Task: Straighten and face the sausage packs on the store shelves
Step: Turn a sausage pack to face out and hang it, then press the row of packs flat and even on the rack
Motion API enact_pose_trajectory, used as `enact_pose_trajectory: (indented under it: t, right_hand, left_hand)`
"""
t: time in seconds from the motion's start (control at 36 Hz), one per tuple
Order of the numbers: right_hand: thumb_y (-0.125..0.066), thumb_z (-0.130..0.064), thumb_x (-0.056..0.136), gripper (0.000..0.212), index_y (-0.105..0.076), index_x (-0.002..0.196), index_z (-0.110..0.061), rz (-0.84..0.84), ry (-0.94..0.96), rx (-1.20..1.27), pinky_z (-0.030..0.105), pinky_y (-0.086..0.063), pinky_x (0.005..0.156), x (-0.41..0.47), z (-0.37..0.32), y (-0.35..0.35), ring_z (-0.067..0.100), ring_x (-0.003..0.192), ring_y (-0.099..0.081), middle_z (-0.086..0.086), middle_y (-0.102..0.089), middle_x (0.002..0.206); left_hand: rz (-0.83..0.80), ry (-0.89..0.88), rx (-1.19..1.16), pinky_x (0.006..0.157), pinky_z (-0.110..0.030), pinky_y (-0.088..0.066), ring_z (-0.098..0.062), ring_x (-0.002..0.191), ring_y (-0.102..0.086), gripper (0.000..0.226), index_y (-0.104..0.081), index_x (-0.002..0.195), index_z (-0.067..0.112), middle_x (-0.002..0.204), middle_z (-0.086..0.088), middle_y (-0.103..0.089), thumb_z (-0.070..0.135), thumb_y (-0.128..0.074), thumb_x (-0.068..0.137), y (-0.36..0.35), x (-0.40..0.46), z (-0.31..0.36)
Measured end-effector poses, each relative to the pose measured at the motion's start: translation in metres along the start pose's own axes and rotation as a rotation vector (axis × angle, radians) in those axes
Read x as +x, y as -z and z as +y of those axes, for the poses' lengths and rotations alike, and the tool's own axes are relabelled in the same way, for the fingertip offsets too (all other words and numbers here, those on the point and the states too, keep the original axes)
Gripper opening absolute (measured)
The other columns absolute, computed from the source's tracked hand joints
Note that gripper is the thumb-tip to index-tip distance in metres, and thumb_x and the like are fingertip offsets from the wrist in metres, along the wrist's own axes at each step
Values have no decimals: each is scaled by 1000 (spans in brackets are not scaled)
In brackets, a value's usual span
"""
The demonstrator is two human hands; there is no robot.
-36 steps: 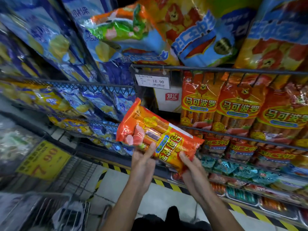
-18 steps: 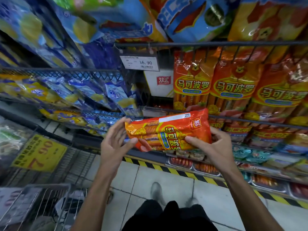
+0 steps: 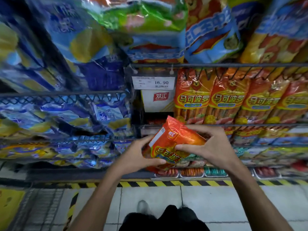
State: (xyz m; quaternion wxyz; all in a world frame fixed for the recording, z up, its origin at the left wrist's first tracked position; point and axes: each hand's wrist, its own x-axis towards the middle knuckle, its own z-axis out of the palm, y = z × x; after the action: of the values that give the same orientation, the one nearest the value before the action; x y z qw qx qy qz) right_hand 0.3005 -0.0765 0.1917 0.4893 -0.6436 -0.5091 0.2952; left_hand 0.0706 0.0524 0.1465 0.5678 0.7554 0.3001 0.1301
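An orange sausage pack [image 3: 173, 139] with yellow lettering is held in front of the wire shelf, its top end tilted up toward the gap beneath the white brand card. My left hand [image 3: 136, 155] grips its lower left edge from below. My right hand [image 3: 208, 147] clamps its right side, fingers across the front. A row of matching orange packs [image 3: 228, 99] stands upright on the shelf to the right, labels facing out. The dark gap [image 3: 155, 119] left of that row holds a little red packaging deep inside.
Blue and yellow packs [image 3: 66, 117] lie jumbled on the wire shelves at left. A price tag [image 3: 154, 82] reading 16.90 hangs from the upper rail. Big bags [image 3: 211, 30] overhang from the top shelf. Trays of small packs [image 3: 191, 172] line the bottom, above hazard tape on the floor.
The pack has turned from lying sideways to standing more upright and has moved closer to the shelf gap. Both hands shifted their grip around it, and the view tilted up.
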Motion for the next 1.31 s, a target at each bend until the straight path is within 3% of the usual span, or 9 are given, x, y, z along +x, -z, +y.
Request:
enact_pose_trajectory:
  t: [0.14,0.31,0.61,0.75,0.86,0.97,1.06,1.22,1.31]
  right_hand:
    - [-90,-54,66,62,-68,123,-51,80,47,10,17,-59,77,6,-20,-23,-2,108,-68,-27,-70,118]
    - [-83,-28,84,77,-45,152,-30,192,14,381,39,-54,103,-3,-8,-39,20,131,-60,0,-65,139]
    - [-80,-30,86,57,-59,139,-28,59,24,102,25,-53,101,-3,4,-46,6,125,-63,-20,-67,133]
    - [-79,-39,81,56,-53,122,-68,109,52,28,4,-44,95,3,2,-42,-22,118,-53,-51,-55,122]
    - [-76,-28,86,37,-63,118,-43,119,72,-1,11,-49,87,7,6,-39,-12,107,-60,-39,-63,108]
    - [-72,-45,86,58,-64,129,-6,146,162,-91,12,-46,93,23,-1,-32,-10,105,-58,-27,-62,111]
    - [-71,-44,86,14,-63,96,-41,196,175,-133,2,-41,73,28,-10,-28,-17,85,-56,-41,-57,87]
    - [-74,-39,89,20,-62,103,-47,262,238,-125,15,-51,80,43,-5,-25,-7,91,-63,-27,-66,94]
    - [-67,-59,80,73,-61,138,-15,247,179,-144,38,-56,100,46,6,-29,8,110,-64,-5,-70,121]
  left_hand:
    - [33,-42,-155,84,-16,-57,-8,104,-75,46,-75,112,45,113,13,-79,34,-96,72,1,4,-12]
    - [164,-61,-296,85,-29,-60,-17,102,-77,56,-77,108,39,110,4,-80,59,-96,60,1,6,-16]
    - [225,-116,-277,86,-17,-56,-5,107,-72,54,-75,107,49,113,14,-78,69,-90,60,10,6,20]
    - [314,-203,-169,93,-22,-56,-7,114,-70,54,-73,116,41,119,16,-76,55,-91,67,20,9,29]
    - [453,-351,-190,83,-24,-59,-6,92,-75,51,-75,100,29,95,14,-79,61,-92,64,14,8,37]
    - [522,-458,-180,91,-22,-58,-10,107,-74,40,-76,108,41,109,14,-78,50,-90,71,12,9,49]
    - [538,-505,-150,92,-21,-57,-7,108,-72,36,-74,108,46,110,16,-77,38,-89,76,13,15,57]
    - [554,-508,-203,93,-21,-57,-9,109,-73,40,-75,108,45,113,14,-78,37,-90,72,14,35,52]
    - [535,-471,-177,94,-21,-57,-4,111,-71,42,-74,105,54,112,20,-77,37,-89,70,13,43,41]
